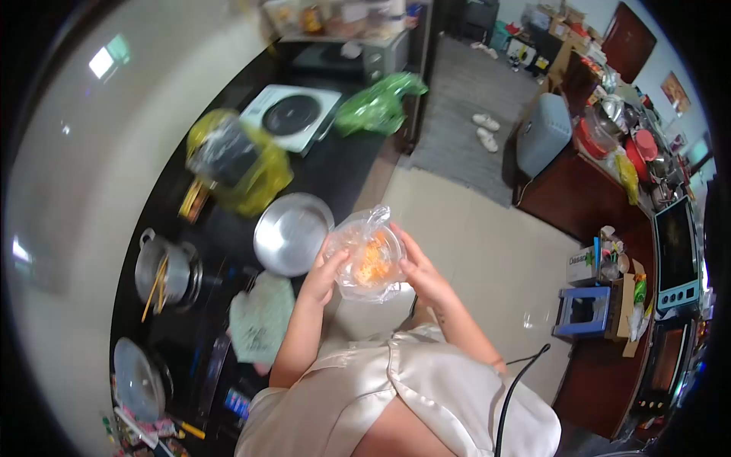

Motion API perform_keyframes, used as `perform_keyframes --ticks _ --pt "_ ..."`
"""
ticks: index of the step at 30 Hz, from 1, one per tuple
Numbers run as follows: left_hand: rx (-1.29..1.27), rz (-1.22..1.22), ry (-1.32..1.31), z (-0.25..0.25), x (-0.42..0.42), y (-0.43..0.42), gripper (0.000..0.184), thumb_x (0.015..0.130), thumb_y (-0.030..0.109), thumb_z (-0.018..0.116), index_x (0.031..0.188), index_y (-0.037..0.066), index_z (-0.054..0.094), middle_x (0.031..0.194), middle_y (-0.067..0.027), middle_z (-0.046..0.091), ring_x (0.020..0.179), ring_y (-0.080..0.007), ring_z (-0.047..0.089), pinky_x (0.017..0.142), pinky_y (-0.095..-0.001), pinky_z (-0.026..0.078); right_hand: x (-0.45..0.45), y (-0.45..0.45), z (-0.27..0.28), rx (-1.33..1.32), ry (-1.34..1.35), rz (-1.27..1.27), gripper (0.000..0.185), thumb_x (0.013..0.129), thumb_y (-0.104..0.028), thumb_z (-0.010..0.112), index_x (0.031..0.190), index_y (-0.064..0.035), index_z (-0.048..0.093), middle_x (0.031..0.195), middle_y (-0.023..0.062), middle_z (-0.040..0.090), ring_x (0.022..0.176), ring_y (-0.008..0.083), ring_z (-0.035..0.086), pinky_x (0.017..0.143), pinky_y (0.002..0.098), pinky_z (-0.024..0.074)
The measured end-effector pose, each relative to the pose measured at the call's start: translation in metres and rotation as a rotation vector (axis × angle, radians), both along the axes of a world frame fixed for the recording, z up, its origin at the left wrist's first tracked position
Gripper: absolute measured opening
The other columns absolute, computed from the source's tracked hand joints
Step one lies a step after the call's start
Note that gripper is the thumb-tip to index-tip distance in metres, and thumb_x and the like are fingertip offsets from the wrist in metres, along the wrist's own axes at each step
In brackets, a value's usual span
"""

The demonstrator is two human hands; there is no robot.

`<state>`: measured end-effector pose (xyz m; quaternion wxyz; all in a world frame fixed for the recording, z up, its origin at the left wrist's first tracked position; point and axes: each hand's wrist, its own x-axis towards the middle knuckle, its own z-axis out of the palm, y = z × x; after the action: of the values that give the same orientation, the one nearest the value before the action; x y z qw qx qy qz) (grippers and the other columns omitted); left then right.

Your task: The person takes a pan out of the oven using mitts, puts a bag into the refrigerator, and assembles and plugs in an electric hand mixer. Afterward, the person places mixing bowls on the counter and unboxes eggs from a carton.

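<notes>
Between both hands, in front of my body, is a clear plastic bag (pixel 346 263) around a round, see-through container. Orange and whitish food in small pieces (pixel 373 259) shows inside it; I cannot tell what food it is. My left hand (pixel 327 273) grips the bag's left side, thumb on top. My right hand (pixel 419 273) holds the right side, with its fingers curled round the rim. The bag's gathered top sticks up at the far side. Just left of the bag, a shiny metal bowl (pixel 293 234) sits on the black counter.
On the counter (pixel 320 179) are a yellow bag (pixel 263 179), a white electric hotplate (pixel 292 114), a green bag (pixel 383 105), a pot (pixel 164 266) with chopsticks, a cloth (pixel 261 318) and a lidded pan (pixel 137 377). A blue stool (pixel 582 312) stands right. Slippers (pixel 487 133) lie on the floor.
</notes>
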<state>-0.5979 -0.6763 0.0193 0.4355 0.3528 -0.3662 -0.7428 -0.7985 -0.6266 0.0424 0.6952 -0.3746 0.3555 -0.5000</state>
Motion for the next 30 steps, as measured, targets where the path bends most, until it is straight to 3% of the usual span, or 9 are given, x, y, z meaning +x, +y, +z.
perform_keyframes --ticks 3,5,7,12,17,21,22,27,30 --pt "-0.275 -0.143 -0.343 -0.004 -0.110 -0.060 0.039 0.082 0.017 0.063 0.115 0.008 0.043 0.106 -0.0088 0.057 0.099 -0.0183 0.056 0.081 -0.0312 0.046 -0.091 -0.045 -0.011 -0.026 0.261 -0.137 0.063 0.084 -0.036 0.060 0.135 -0.0074 0.036 0.132 0.0107 0.043 0.121 0.0200 0.040 0.098 0.0327 0.0342" --pt "-0.494 -0.144 -0.721 -0.008 -0.172 -0.096 0.052 0.079 0.025 0.066 0.120 0.008 0.040 0.113 -0.0156 0.053 0.106 -0.0277 0.053 0.086 -0.0368 0.044 -0.149 -0.079 -0.009 0.051 0.345 -0.251 0.053 0.086 -0.033 0.058 0.129 -0.0053 0.044 0.121 0.0101 0.053 0.114 0.0172 0.047 0.096 0.0313 0.0357" --pt "-0.854 0.078 -0.925 0.050 -0.232 -0.110 0.050 0.081 0.019 0.062 0.124 0.006 0.041 0.123 -0.0183 0.045 0.112 -0.0309 0.048 0.094 -0.0387 0.039 -0.202 -0.117 0.000 0.068 0.319 -0.290 0.046 0.088 -0.029 0.054 0.126 -0.0042 0.046 0.117 0.0092 0.054 0.109 0.0171 0.051 0.093 0.0309 0.0391" --pt "-1.118 -0.354 -0.699 0.091 -0.298 -0.185 0.070 0.059 0.031 0.082 0.119 0.015 0.051 0.138 -0.0197 0.027 0.128 -0.0368 0.031 0.102 -0.0446 0.031 -0.307 -0.212 0.018 0.291 -0.094 -0.247 0.035 0.092 -0.028 0.044 0.115 -0.0026 0.052 0.109 0.0094 0.058 0.096 0.0165 0.058 0.085 0.0319 0.0471" --pt "-1.068 -0.187 -0.618 0.081 -0.349 -0.301 0.055 0.058 0.017 0.079 0.108 0.012 0.057 0.144 -0.0224 0.019 0.131 -0.0359 0.027 0.103 -0.0415 0.030 -0.365 -0.343 0.045 0.016 0.235 -0.058 0.041 0.093 -0.037 0.043 0.116 -0.0043 0.051 0.107 0.0083 0.059 0.097 0.0148 0.057 0.084 0.0301 0.0470" --pt "-0.561 -0.017 -0.047 0.058 -0.384 -0.410 0.047 0.060 0.011 0.076 0.097 0.010 0.048 0.110 -0.0063 0.054 0.106 -0.0173 0.051 0.091 -0.0320 0.041 -0.408 -0.456 0.097 0.007 0.506 0.362 0.075 0.087 -0.064 0.029 0.120 0.0002 0.048 0.105 0.0134 0.059 0.076 0.0168 0.062 0.046 0.0262 0.0513" --pt "-0.522 0.034 0.066 0.071 -0.396 -0.435 0.048 0.062 0.013 0.077 0.097 0.011 0.045 0.094 0.0004 0.053 0.092 -0.0119 0.054 0.086 -0.0284 0.043 -0.410 -0.484 0.102 -0.019 0.556 0.217 0.080 0.084 -0.069 0.027 0.115 0.0010 0.052 0.100 0.0150 0.060 0.064 0.0158 0.062 0.033 0.0220 0.0443" --pt "-0.542 0.182 0.261 0.113 -0.431 -0.534 0.050 0.064 0.023 0.077 0.100 0.009 0.045 0.108 -0.0072 0.051 0.105 -0.0177 0.049 0.090 -0.0338 0.041 -0.455 -0.602 0.152 -0.236 0.597 -0.112 0.066 0.087 -0.064 0.033 0.090 -0.0044 0.061 0.073 0.0051 0.061 0.053 0.0115 0.055 0.043 0.0240 0.0428" --pt "-0.562 0.246 0.315 0.147 -0.453 -0.565 0.050 0.065 0.031 0.075 0.099 0.008 0.046 0.123 -0.0181 0.045 0.114 -0.0254 0.045 0.096 -0.0377 0.037 -0.490 -0.704 0.158 -0.326 0.231 -0.210 0.054 0.088 -0.051 0.045 0.110 -0.0017 0.051 0.086 0.0092 0.063 0.065 0.0163 0.061 0.056 0.0281 0.0487"
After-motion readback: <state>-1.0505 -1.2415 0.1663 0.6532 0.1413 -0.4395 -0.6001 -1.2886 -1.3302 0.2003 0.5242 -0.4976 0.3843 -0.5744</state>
